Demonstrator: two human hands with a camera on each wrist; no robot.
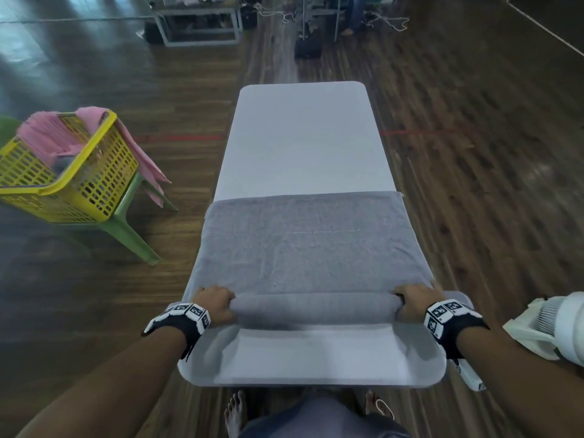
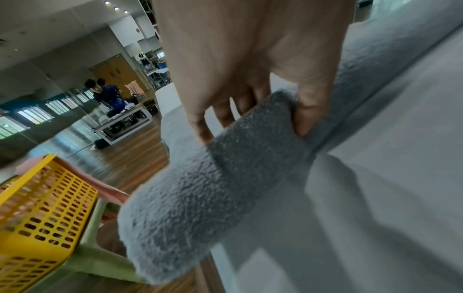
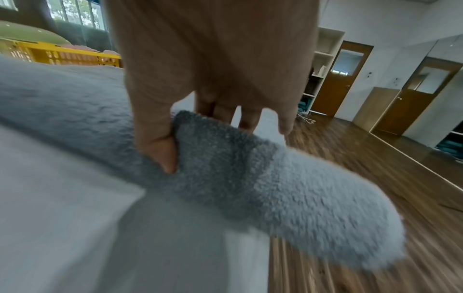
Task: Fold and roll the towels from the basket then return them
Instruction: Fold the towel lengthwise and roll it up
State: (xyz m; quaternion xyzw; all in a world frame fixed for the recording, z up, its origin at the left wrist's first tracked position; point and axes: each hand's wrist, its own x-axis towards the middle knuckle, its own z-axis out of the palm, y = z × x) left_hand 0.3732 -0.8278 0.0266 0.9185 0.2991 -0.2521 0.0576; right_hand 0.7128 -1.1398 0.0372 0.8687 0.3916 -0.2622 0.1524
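A grey towel [image 1: 309, 241] lies folded across the near half of a white table [image 1: 303, 137]. Its near edge is wound into a short roll [image 1: 316, 308]. My left hand [image 1: 218, 303] grips the roll's left end [image 2: 250, 142], thumb under and fingers over. At the roll's right end [image 3: 225, 150] my right hand [image 1: 410, 300] grips the same way. Both ends of the towel overhang the table's sides. A yellow basket [image 1: 79, 172] with a pink towel [image 1: 50, 134] draped in it stands on a green stool to the left.
The green stool [image 1: 132, 229] under the basket stands close to the table's left side. A white fan-like device [image 1: 556, 324] sits at the right edge. Dark wood floor surrounds the table; a metal frame table [image 1: 199, 23] and a person's legs are far back.
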